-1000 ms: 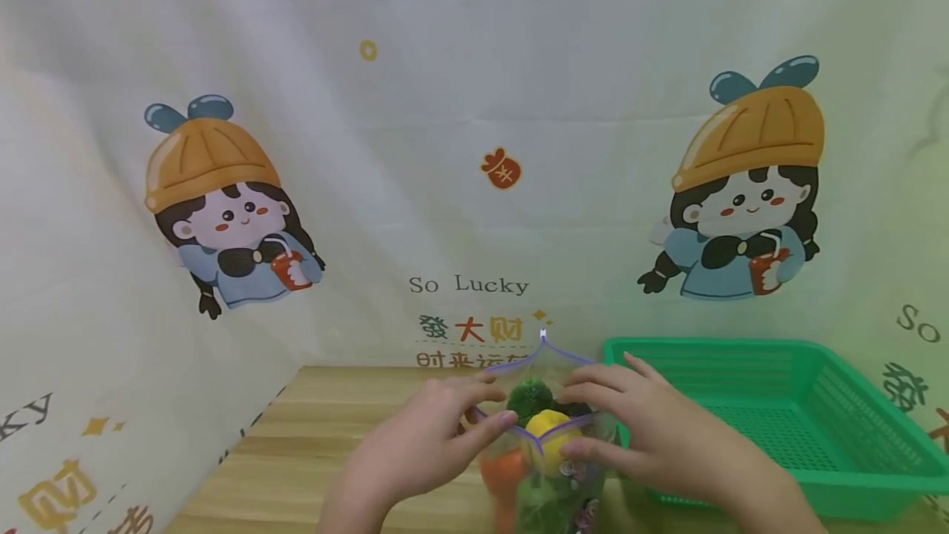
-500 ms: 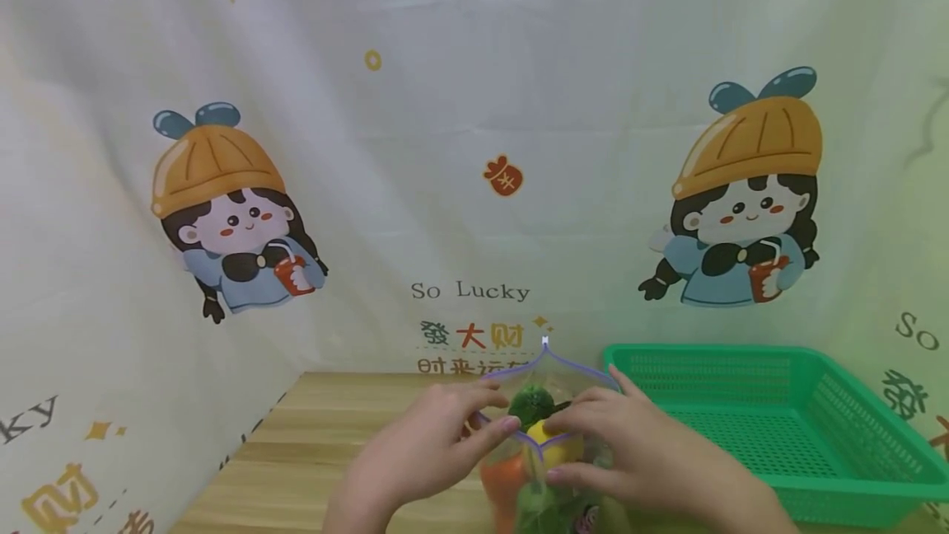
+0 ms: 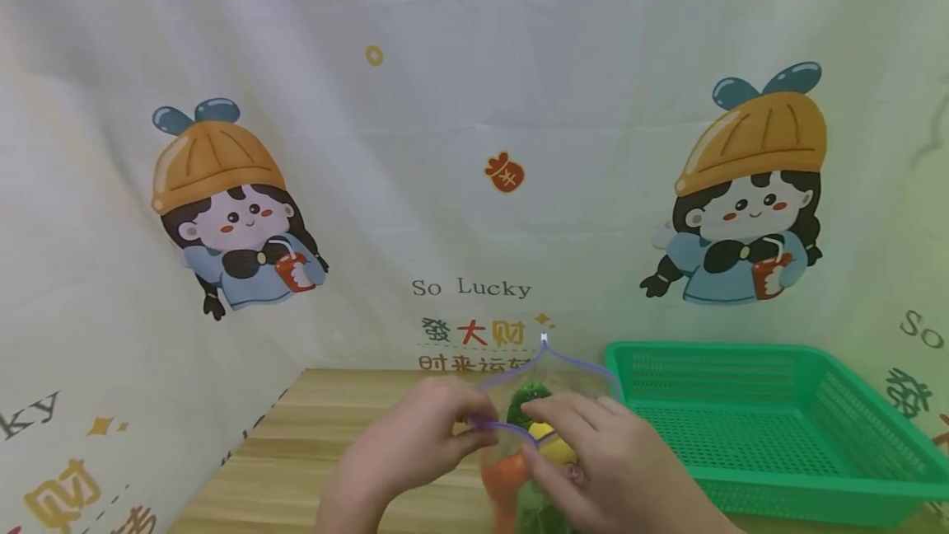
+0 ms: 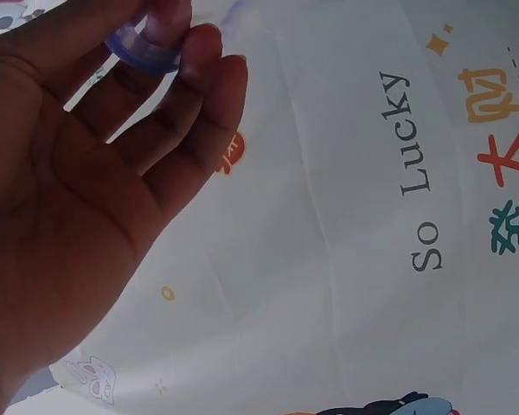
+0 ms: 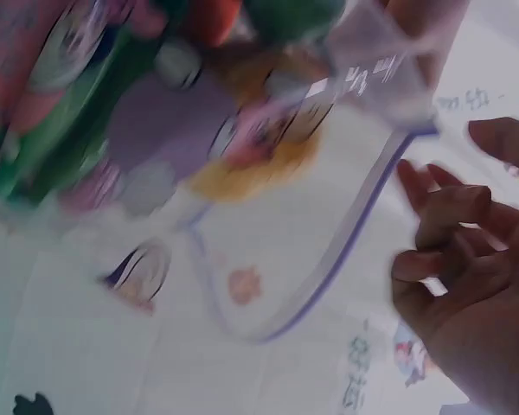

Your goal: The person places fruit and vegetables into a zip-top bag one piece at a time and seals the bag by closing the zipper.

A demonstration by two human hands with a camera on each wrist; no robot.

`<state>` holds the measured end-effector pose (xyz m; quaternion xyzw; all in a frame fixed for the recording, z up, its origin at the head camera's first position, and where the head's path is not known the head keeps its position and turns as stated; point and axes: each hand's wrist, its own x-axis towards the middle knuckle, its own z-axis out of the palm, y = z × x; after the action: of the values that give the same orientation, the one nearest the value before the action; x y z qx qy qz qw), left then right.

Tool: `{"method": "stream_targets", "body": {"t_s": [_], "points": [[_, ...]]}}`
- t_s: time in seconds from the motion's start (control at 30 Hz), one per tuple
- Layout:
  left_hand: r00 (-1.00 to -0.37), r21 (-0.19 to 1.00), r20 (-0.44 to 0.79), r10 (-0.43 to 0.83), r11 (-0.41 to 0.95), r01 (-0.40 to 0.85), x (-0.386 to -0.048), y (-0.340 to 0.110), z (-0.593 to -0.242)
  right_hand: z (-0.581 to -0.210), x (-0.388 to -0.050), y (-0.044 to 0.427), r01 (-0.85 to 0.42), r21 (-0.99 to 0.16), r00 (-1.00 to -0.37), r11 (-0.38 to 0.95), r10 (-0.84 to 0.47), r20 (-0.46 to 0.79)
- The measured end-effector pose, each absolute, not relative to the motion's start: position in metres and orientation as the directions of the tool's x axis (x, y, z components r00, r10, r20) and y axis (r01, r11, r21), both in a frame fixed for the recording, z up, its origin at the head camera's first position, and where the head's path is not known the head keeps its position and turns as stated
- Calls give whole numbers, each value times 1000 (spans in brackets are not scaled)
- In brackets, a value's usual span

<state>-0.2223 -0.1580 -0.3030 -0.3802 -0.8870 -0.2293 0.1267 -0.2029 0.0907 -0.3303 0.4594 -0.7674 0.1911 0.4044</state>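
Note:
A clear zip bag (image 3: 582, 358) with a purple zip strip stands with its mouth spread apart. Through its plastic I see an orange carrot-shaped thing (image 3: 506, 476), a yellow lemon-like thing (image 3: 556, 445) and a dark green vegetable (image 3: 528, 404). My left hand (image 3: 415, 443) pinches the zip edge at the bag's left; the left wrist view shows the purple strip (image 4: 143, 52) between thumb and fingers. At the front right of the mouth is my right hand (image 3: 611, 452), partly hiding the contents. In the right wrist view its loosely bent fingers lie beside the strip (image 5: 346, 246), apart from it.
A green plastic basket (image 3: 801, 493) stands right of the bag on the wooden table (image 3: 341, 402). Behind the table hangs a pale printed cloth (image 3: 415, 188) with cartoon figures and lettering.
My right hand has moved left and toward me, from the bag's right rim to the front of its mouth. The left hand has drawn slightly left, now pinching the edge.

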Motion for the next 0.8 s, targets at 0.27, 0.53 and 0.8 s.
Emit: {"method": "stream_targets", "body": {"t_s": [0.27, 0.53, 0.8], "points": [[-802, 453, 192, 566, 673, 584, -207, -158, -295, -334, -215, 83, -927, 24, -283, 375, -739, 612], [-688, 545, 193, 700, 507, 668, -187, -154, -284, -326, -234, 115, -919, -122, -363, 375, -684, 633], [-670, 323, 629, 395, 651, 687, -230, -164, -307, -324, -250, 145, -854, -129, -467, 504, -633, 617]]}}
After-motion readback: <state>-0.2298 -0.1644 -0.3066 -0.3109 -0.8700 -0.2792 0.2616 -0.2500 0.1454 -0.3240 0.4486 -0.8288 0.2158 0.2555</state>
